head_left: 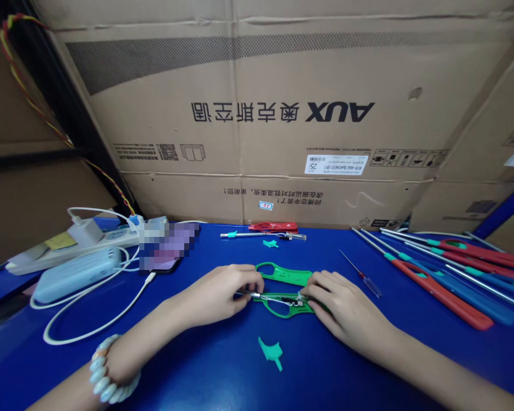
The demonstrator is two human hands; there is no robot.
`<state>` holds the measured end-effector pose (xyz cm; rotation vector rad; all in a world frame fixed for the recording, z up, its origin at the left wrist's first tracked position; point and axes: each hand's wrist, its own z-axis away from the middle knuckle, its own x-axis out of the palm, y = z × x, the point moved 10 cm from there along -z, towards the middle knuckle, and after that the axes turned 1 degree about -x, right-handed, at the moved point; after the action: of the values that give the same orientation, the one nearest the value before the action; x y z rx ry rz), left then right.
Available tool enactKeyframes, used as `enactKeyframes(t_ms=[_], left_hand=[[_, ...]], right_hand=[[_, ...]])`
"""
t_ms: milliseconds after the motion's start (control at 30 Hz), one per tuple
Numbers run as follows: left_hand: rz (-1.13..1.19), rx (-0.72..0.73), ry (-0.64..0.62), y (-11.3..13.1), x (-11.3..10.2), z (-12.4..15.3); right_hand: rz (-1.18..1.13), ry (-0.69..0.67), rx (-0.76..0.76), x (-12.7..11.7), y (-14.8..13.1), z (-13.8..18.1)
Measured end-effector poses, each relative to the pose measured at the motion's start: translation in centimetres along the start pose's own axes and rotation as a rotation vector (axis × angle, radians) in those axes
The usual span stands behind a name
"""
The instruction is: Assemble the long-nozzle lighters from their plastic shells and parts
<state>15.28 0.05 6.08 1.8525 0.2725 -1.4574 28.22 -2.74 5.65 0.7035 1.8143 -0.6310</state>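
Two green plastic handle halves (285, 277) lie on the blue table (223, 371) in the middle, one behind the other. The near half carries a thin metal tube and white wire. My left hand (223, 294) pinches the metal tube at the near half's left end. My right hand (340, 305) is closed on the right end of the near green half (282, 305), fingertips by the white wire. A small teal trigger piece (271, 352) lies loose in front of my hands.
Several finished long-nosed lighters in red and blue (449, 274) lie at the right. A small screwdriver (362, 275), a red handle half with tube (269, 230) and a teal piece (270, 244) lie behind. Power strip, charger, power bank (77, 273), cables and phone sit left. A cardboard box wall (261, 114) stands behind.
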Motion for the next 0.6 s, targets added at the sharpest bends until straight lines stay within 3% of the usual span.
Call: enactKeyframes(t_ms=[600], left_hand=[[-0.066, 0.060, -0.006, 2.0, 0.3, 0.1]], right_hand=[[-0.002, -0.181, -0.047, 0.0, -0.3, 0.0]])
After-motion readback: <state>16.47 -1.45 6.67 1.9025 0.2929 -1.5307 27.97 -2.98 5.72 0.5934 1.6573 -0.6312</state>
